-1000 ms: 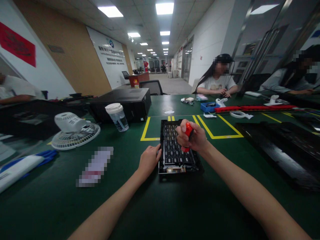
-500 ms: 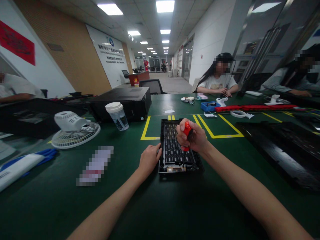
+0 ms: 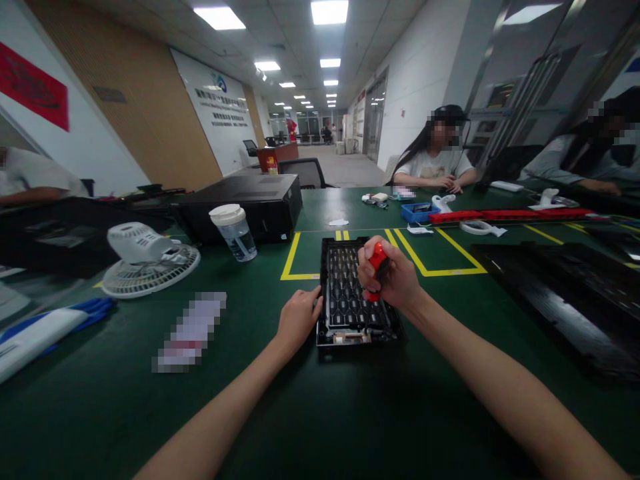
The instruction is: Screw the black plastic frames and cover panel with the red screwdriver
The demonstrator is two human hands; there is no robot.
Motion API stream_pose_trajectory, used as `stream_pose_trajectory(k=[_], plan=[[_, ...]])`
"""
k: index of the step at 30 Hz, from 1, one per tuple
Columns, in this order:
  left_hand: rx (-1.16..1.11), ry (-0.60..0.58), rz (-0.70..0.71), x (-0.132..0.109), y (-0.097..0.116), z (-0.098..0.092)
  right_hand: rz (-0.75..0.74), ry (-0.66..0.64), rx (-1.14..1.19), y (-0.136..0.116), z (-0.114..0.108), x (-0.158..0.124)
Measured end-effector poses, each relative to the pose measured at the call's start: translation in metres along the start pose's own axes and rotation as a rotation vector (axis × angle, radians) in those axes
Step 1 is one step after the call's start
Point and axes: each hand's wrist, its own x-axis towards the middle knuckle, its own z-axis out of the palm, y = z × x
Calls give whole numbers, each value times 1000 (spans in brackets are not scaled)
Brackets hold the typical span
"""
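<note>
A black rectangular casing [image 3: 345, 313] lies open on the green table, with rows of small dark cells inside and a light-coloured part at its near end. Against its left edge, my left hand [image 3: 299, 319] is closed, thumb and fingers gripping the rim. My right hand [image 3: 397, 277] wraps round the red and black handle of a screwdriver [image 3: 379, 262], held over the casing's right side. The handle stands nearly upright. Its shaft points down toward the casing, but the tip is too dark to make out.
To the left are a white fan [image 3: 150, 267], a lidded cup [image 3: 235, 233] and a large black box [image 3: 250, 200]. Black panels [image 3: 550, 300] lie on the right. Farther back are a blue tray [image 3: 419, 213], a white tape roll [image 3: 475, 227] and a seated person [image 3: 435, 157].
My right hand has shifted slightly to the right with the screwdriver, its grip a little turned. My left hand and the casing stay in place.
</note>
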Motion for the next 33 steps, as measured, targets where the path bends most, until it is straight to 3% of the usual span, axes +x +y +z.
stream_pose_trajectory(k=[33], plan=[[8, -26, -17, -1, 3, -5, -71, 180, -102, -1, 14, -9]])
